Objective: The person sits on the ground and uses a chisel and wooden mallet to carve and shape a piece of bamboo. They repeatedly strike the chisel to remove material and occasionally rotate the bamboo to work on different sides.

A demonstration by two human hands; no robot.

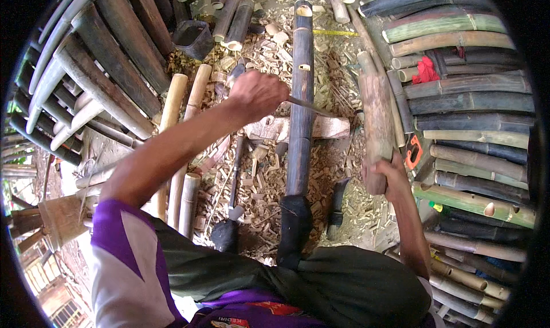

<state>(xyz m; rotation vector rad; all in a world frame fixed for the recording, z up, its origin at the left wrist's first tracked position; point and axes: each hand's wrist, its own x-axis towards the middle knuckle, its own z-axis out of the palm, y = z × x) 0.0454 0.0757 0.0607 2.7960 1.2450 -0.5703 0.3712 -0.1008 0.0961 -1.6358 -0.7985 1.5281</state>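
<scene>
"One fist: left hand [258, 96] wrapped round one bladed tool [310, 105], slanting over the dark bamboo pole [301, 88]!"

"And the right hand [392, 176]?"

"Closed on one wooden club [376, 119], near its lower end!"

"Where's the pole?"

"Across one wooden block [335, 127], between its left and right ends! Wood chips [263, 186] around, narrow room from the block's right end to the club!"

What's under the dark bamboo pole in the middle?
A pale wooden block lies crosswise under the pole, showing on both sides, with wood chips around. The block's middle and anything else directly beneath the pole are covered.
</scene>
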